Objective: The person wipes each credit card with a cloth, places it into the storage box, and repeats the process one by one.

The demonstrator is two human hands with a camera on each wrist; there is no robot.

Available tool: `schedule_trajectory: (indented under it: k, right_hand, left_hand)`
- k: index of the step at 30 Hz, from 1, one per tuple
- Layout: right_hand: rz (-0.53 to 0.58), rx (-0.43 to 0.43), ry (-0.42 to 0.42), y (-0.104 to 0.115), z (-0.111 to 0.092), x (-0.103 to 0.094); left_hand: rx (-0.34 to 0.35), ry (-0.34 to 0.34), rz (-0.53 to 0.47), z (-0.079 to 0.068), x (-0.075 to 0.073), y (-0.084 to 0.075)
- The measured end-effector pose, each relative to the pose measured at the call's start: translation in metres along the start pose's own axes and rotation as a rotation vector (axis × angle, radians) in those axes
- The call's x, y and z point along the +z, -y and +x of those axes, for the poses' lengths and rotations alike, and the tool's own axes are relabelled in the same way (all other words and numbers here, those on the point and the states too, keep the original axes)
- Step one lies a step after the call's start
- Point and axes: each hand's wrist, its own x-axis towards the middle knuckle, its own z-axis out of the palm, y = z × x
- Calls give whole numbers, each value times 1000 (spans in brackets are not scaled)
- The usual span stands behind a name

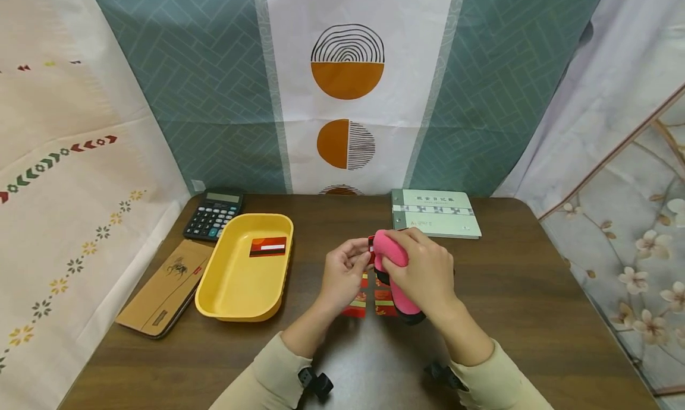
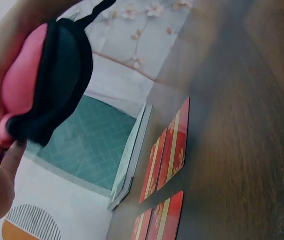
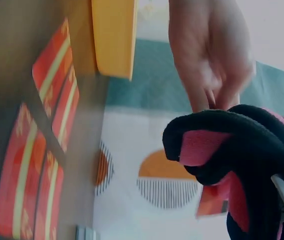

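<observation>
My left hand [image 1: 343, 272] pinches a small red card [image 1: 371, 249] by its edge, above the middle of the table. Beside it my right hand [image 1: 425, 267] grips a folded, soft padded pink and black item [image 1: 389, 249], which touches the card and covers part of it. In the left wrist view this padded item [image 2: 57, 82] shows a black strap; in the right wrist view the padded item [image 3: 254, 150] has a white tag. Below the hands lie several red cards [image 1: 355, 306] with gold stripes, in two columns, partly hidden by the hands in the head view.
To the left stands a yellow tray [image 1: 235, 306] with a red card [image 1: 267, 247] in it. A black calculator [image 1: 214, 214] and a brown wallet-like case [image 1: 166, 288] lie further left. At the back right is a pale green ledger [image 1: 439, 213].
</observation>
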Motion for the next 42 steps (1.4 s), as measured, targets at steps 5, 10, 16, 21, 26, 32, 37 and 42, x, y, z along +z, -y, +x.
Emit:
schedule_trajectory:
  k: [5, 10, 16, 21, 26, 32, 37, 42]
  right_hand:
    - [51, -18, -44, 5, -3, 6]
    - [49, 23, -87, -15, -4, 2]
    - [47, 75, -103, -29, -4, -1]
    - [54, 90, -103, -34, -4, -4]
    - [79, 92, -89, -38, -4, -5]
    - [102, 102, -103, -44, -5, -7]
    - [114, 113, -104, -49, -6, -8]
    - [128, 108, -96, -52, -7, -5]
  left_hand:
    - [3, -28, 27, -1, -3, -1]
    - [-1, -17, -32, -3, -13, -4]
    - [-25, -24, -88, -5, -22, -4]
    - [-67, -69, -65, -4, -27, -4]
    - [-121, -187, -70, 0, -34, -3]
    - [-159, -291, -41, 8, -48, -9]
    - [-225, -340, 46, 16, -71, -18]
    - [-276, -406, 121, 22, -99, -31]
